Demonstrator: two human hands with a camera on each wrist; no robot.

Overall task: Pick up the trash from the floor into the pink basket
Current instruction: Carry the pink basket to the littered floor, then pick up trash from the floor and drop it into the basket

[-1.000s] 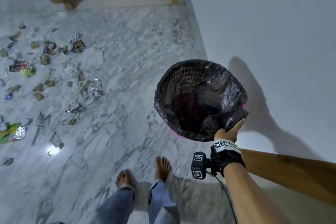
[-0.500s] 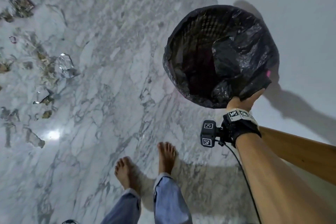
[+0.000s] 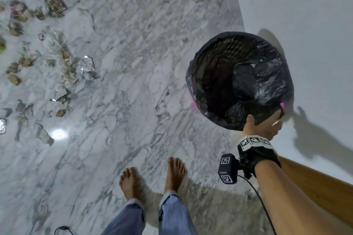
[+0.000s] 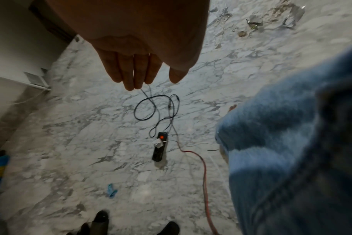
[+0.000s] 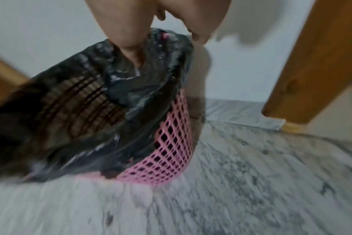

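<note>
Barefoot person in light blue jeans, camera rig on the wrist

The right wrist wears a black strap [image 3: 257, 155] topped by a white band of black square markers [image 3: 255, 141]; a small black camera box [image 3: 227, 168] with two such markers trails a thin black cable [image 3: 261, 204]. Jeans [image 3: 170, 215] end at bare feet [image 3: 174, 171].

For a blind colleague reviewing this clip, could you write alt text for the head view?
A right hand grips the rim of a pink basket lined with a black bag, held above a marble floor beside a white wall. Trash, including foil and brown scraps, is scattered to the left; two bare feet stand below.
</note>
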